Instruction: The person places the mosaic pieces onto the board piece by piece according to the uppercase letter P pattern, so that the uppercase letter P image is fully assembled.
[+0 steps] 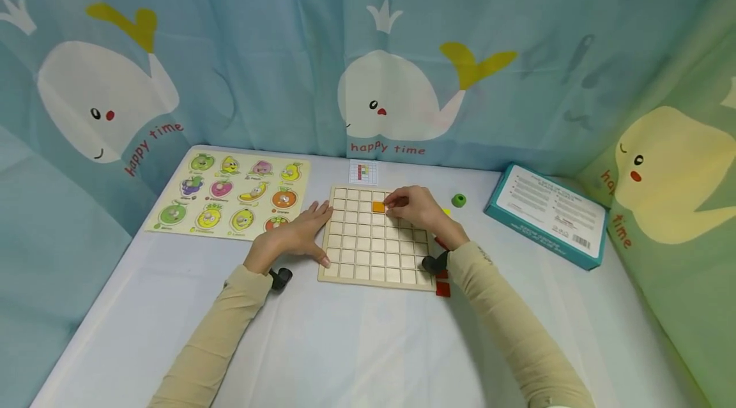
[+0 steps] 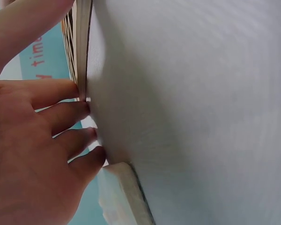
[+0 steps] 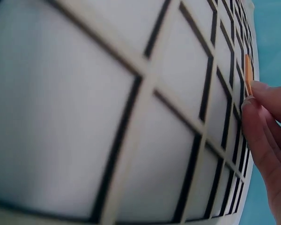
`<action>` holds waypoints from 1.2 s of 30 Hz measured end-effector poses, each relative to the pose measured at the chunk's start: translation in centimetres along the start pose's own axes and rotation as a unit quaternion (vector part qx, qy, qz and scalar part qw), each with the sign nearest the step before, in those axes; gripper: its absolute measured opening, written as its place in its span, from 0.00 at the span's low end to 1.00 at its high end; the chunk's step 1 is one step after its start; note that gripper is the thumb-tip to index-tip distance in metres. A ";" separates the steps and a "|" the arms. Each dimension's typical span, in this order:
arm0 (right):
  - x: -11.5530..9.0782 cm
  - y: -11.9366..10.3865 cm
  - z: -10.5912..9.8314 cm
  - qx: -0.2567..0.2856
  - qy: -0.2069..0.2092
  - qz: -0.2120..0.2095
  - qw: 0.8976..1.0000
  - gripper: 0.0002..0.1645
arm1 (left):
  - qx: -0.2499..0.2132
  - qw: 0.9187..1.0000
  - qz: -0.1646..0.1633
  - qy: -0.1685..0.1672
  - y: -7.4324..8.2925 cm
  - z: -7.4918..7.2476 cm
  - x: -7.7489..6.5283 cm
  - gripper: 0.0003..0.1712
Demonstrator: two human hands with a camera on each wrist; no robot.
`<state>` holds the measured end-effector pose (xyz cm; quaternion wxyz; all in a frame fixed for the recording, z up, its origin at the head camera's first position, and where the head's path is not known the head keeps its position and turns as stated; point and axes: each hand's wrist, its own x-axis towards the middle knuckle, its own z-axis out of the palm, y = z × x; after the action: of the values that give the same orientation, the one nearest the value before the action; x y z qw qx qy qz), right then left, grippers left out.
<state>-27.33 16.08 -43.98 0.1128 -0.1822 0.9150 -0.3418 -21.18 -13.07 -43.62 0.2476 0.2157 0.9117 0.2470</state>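
Note:
A wooden grid board lies flat on the table, its square cells divided by thin raised strips. My right hand is over the far part of the board and pinches an orange square tile between thumb and fingertips. In the right wrist view the orange tile stands out edge-on above the grid; whether it touches the cell floor cannot be told. My left hand rests against the board's left side with fingers extended, the thumb near the front left corner. In the left wrist view its fingertips meet the board's edge.
A fruit puzzle board lies at the back left. Behind the grid is a small pattern card. Red tiles lie along the grid's right side, partly hidden by the right arm. A green piece and a teal box are farther right.

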 end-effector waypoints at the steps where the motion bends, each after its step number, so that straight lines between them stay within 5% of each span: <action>1: -0.1 0.1 -0.1 0.002 0.000 -0.001 1.000 0.11 | -0.001 1.000 0.000 0.000 0.0 0.0 0.0 0.71; 12: -1.2 0.8 -0.5 0.000 -0.005 -0.004 1.000 0.11 | -0.002 1.000 0.009 -0.002 0.3 0.2 0.3 0.70; 29: -6.4 3.1 -4.0 -0.026 0.046 0.025 0.998 0.12 | 0.003 1.000 0.005 0.000 -0.1 0.4 0.3 0.71; 36: -8.2 4.7 -5.1 -0.039 0.036 0.047 0.997 0.10 | -0.002 1.000 0.007 0.003 -0.2 0.2 0.0 0.70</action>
<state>-22.72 25.71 -42.64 0.0883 -0.1305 0.9386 -0.3070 -21.13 -13.14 -43.85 0.2439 0.2209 0.9104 0.2507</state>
